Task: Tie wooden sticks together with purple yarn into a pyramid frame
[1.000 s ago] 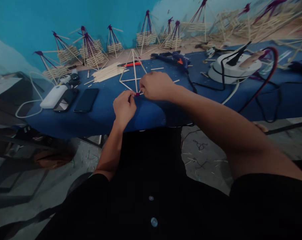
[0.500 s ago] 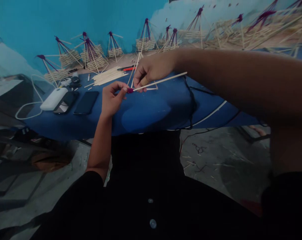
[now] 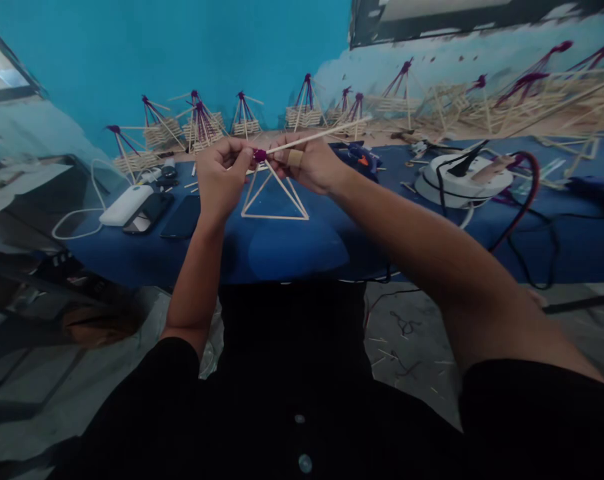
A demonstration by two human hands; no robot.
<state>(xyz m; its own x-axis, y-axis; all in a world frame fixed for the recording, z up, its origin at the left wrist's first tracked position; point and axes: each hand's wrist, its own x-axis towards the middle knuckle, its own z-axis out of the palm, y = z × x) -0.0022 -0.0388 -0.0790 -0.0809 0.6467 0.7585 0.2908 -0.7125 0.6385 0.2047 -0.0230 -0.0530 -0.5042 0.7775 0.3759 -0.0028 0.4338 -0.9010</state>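
Note:
Both hands are raised over the blue-covered table around a pyramid-like frame of thin wooden sticks (image 3: 277, 217). Purple yarn (image 3: 260, 156) wraps the joint at its top, and one long stick (image 3: 332, 131) slants from that joint up to the right. My left hand (image 3: 222, 177) is closed, thumb and forefinger pinching the joint from the left. Just right of the yarn, my right hand (image 3: 312, 165) is closed on the sticks, with a tan band round one finger. Its fingertips are partly hidden.
Several stick structures with purple tops (image 3: 202, 123) line the wall. A white power bank (image 3: 126, 205) and two phones (image 3: 181, 217) lie left. A blue glue gun (image 3: 359, 157) rests behind my right hand; a round white extension block (image 3: 432, 183) with cables stands right.
The frame has been turned, so its triangular base now faces me below the joint. My right hand has swung round to the joint's right side, its forearm lower. The camera view has tilted up.

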